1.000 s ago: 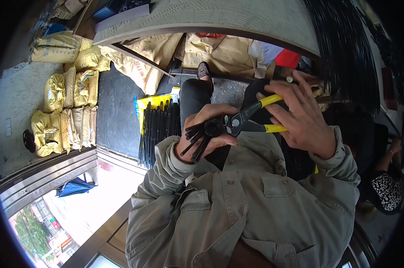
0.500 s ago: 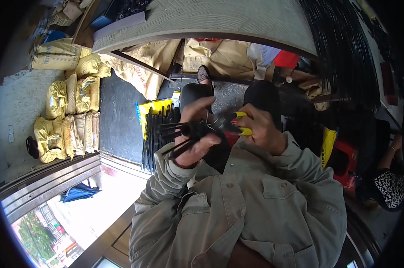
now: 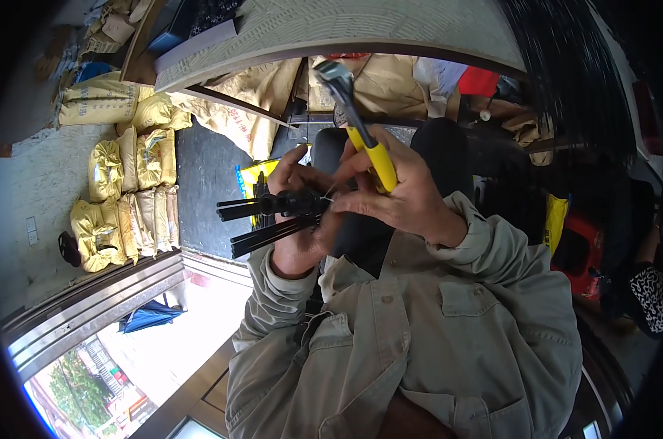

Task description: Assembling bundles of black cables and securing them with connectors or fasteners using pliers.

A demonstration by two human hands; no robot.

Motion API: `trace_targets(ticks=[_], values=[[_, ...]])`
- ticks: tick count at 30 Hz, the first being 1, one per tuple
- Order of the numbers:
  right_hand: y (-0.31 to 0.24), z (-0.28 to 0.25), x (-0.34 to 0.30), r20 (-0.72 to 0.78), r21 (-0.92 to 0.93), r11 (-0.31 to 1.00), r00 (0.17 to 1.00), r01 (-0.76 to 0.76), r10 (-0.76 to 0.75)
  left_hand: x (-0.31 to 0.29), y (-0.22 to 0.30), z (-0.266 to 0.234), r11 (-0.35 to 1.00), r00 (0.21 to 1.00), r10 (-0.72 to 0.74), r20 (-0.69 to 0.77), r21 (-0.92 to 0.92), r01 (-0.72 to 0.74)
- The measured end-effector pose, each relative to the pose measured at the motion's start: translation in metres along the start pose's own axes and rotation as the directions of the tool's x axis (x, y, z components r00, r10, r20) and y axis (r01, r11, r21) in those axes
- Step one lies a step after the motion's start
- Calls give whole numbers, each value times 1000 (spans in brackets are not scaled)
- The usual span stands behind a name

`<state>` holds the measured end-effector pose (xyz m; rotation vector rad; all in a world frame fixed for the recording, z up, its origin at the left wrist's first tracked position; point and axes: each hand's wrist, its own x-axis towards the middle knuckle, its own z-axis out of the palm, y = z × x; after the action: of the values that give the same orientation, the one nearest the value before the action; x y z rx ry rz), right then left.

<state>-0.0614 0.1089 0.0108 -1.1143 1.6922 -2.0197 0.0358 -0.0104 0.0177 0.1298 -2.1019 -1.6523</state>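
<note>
My left hand (image 3: 302, 247) is closed around a black umbrella frame (image 3: 293, 203), whose thin dark ribs stick out to the left from a round hub. In my right hand (image 3: 406, 186) is a pair of pliers with yellow handles (image 3: 380, 162), their metal jaws tilted up and away from the hub. The thumb and fingertips of that same hand pinch at a thin wire (image 3: 330, 192) at the right end of the hub. My fingers partly hide where the wire meets the frame.
Ahead is a worktable (image 3: 390, 29) with long black rods (image 3: 565, 80) heaped at its right. Filled yellow sacks (image 3: 104, 172) stand along the left wall. A red stool (image 3: 584, 252) and another person's arm (image 3: 647, 245) are at right. An open doorway is at lower left.
The pliers have swung from the hub to point up and away within my right hand. My right fingertips have come to the wire, and the frame has turned with its ribs toward the left.
</note>
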Motion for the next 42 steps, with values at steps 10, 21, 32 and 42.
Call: trace_targets(ticks=[10,21,32,42], values=[[-28,-12,4,-71,-389,895,961,219,-266,5,-1,7,980,993,107,49,163,-113],[-31,-66,5,343,-886,228,901,404,-265,5,11,-13,987,987,-99,129,-111,113],[-22,-54,8,404,-904,-89,764,419,-503,5,3,-8,998,997,-11,71,60,6],[-41,-76,-8,515,-765,406,853,500,-82,8,17,-26,957,921,-251,299,-68,283]])
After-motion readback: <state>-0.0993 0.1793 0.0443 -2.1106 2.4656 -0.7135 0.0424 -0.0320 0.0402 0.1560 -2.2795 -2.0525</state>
